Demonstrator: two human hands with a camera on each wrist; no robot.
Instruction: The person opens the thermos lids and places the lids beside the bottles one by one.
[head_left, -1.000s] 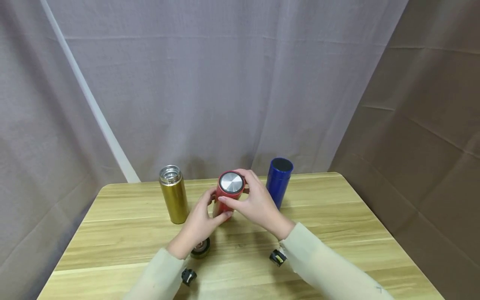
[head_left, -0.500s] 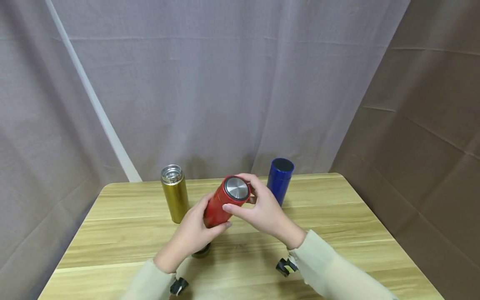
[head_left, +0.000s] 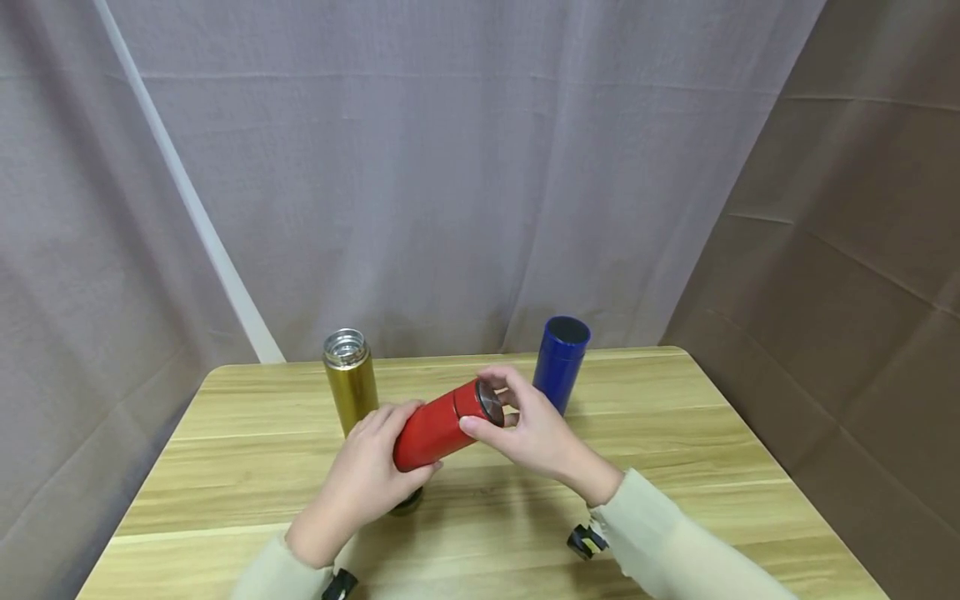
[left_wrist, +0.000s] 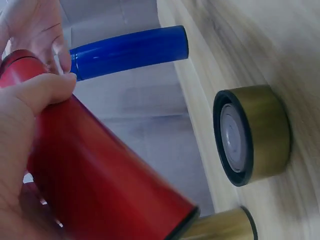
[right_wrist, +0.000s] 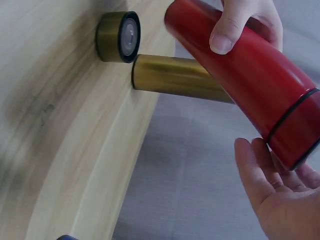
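My left hand (head_left: 367,471) grips the body of a red thermos (head_left: 431,435), its thumb laid across the side in the left wrist view. The thermos is tilted nearly level above the table, its metal-topped lid end pointing right. At that lid end is my right hand (head_left: 536,429), fingers loosely spread around it. The right wrist view shows the right fingertips (right_wrist: 261,150) right at the lid's edge. An upturned gold lid (left_wrist: 252,135) sits on the table below, mostly hidden by the left hand in the head view.
A gold thermos (head_left: 352,392) without its lid stands upright behind the left hand, its steel mouth showing. To the back right stands a blue thermos (head_left: 558,367), dark-topped. Grey curtains (head_left: 420,167) hang behind the wooden table (head_left: 660,467).
The red thermos has tipped from nearly upright to almost level, its lid end swinging right. My left hand has moved left and turned with it; my right hand has shifted slightly right and down.
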